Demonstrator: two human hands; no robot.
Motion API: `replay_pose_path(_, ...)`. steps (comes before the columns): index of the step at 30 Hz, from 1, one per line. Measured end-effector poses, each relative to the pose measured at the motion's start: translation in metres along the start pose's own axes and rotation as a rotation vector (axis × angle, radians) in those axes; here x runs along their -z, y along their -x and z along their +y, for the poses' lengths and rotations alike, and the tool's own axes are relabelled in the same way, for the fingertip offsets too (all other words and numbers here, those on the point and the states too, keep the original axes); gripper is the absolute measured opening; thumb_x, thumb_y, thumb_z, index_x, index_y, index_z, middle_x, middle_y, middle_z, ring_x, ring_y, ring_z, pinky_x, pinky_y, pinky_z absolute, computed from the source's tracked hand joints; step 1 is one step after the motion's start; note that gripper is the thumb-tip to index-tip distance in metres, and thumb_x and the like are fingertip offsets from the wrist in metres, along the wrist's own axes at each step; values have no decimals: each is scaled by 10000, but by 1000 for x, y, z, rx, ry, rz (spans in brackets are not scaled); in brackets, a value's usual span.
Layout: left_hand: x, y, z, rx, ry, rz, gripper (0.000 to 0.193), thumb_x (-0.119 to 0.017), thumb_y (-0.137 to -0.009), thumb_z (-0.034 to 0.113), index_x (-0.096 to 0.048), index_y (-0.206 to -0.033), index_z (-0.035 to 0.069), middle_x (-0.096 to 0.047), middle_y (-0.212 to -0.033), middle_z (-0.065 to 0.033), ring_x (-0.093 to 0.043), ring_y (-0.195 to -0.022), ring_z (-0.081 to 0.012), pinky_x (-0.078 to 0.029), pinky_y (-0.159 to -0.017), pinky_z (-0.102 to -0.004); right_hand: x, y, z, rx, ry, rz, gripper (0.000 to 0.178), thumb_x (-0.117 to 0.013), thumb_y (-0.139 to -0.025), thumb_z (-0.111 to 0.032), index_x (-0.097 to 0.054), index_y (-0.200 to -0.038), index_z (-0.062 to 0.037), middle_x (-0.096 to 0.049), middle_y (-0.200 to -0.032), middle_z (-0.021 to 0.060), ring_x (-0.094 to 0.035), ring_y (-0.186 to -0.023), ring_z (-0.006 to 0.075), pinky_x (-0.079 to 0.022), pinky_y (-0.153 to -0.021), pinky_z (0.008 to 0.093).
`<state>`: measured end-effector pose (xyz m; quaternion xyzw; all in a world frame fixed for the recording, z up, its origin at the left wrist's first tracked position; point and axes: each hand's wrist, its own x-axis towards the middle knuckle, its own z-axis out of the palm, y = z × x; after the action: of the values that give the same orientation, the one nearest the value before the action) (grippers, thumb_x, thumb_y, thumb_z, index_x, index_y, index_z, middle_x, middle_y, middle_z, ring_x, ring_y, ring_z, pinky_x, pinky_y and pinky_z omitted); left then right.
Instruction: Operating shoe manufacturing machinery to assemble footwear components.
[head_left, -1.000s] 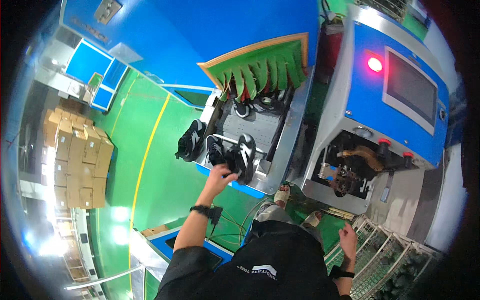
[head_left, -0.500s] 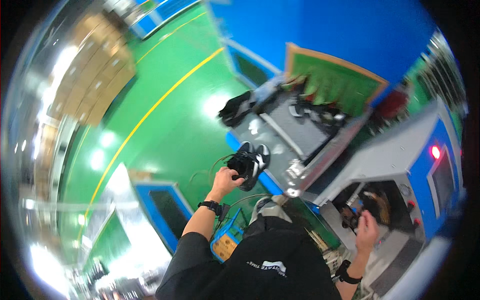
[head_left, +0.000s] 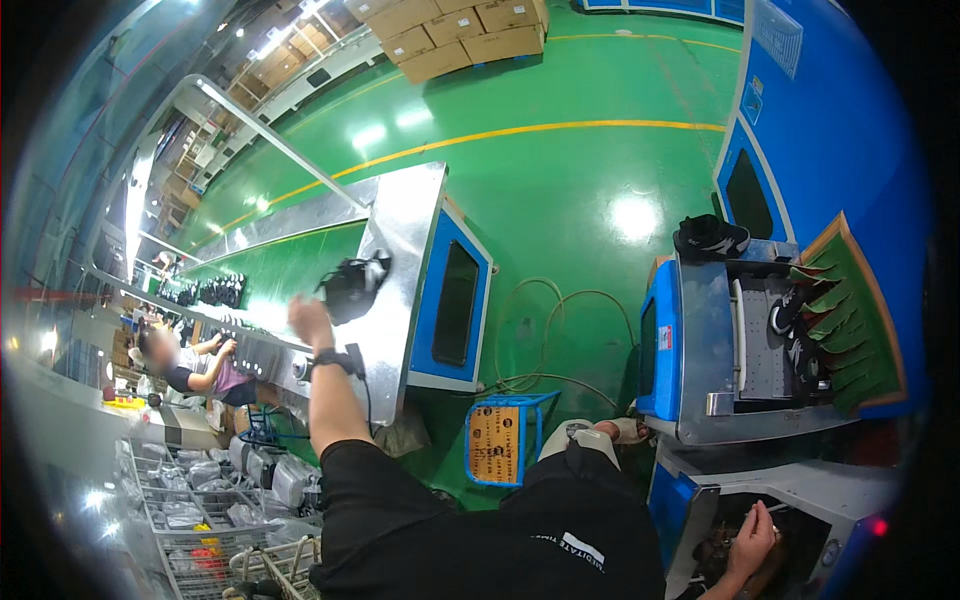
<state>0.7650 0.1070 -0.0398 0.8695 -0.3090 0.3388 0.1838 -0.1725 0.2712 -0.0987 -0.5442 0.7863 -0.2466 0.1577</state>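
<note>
My left hand (head_left: 312, 324) reaches out over the metal end of a conveyor table (head_left: 398, 245). It is closed at the near-left side of a pair of black shoes (head_left: 352, 291), blurred by motion; whether the shoes rest on the metal or hang just above it, I cannot tell. At the lower right, my right hand (head_left: 752, 540) is raised in front of the dark opening of a grey and blue machine (head_left: 775, 475). Its fingertips are pressed together, and anything between them is too small to make out.
A blue stool (head_left: 495, 445) stands by my legs, with a hose (head_left: 548, 330) looped on the green floor. At right, a machine tray (head_left: 755, 350) holds dark shoes beneath green flaps; another shoe (head_left: 710, 238) sits beside it. A person (head_left: 205, 368) works along the conveyor's far left.
My view has swung left. My left hand has carried the black shoes from beside the machine tray to the conveyor table's metal end. My right hand stays by the machine opening.
</note>
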Motion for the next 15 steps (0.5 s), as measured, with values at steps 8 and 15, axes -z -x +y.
replay_pose_path(8,-60,148,199,-120,290,-704,384,-495,-977,320,-701,-1060,6,-704,-1045,-270,-660,-1009,-465,-510,-920,-509,78,-24,-12,110,411,713,262,-551,-1004,28,-634,-1241,102,-638,-1313,230,-635,-1186,348,-501,-1028,405)
replay_pose_path(15,22,430,550,-1116,937,-1402,403,-680,-866,180,-647,-1246,47,-696,-1181,-178,-660,-1113,-351,-523,-960,-432,135,-94,-4,-211,927,808,709,-681,-935,-313,-423,-1501,28,-376,-1571,260,-371,-1453,417,-302,-1185,507)
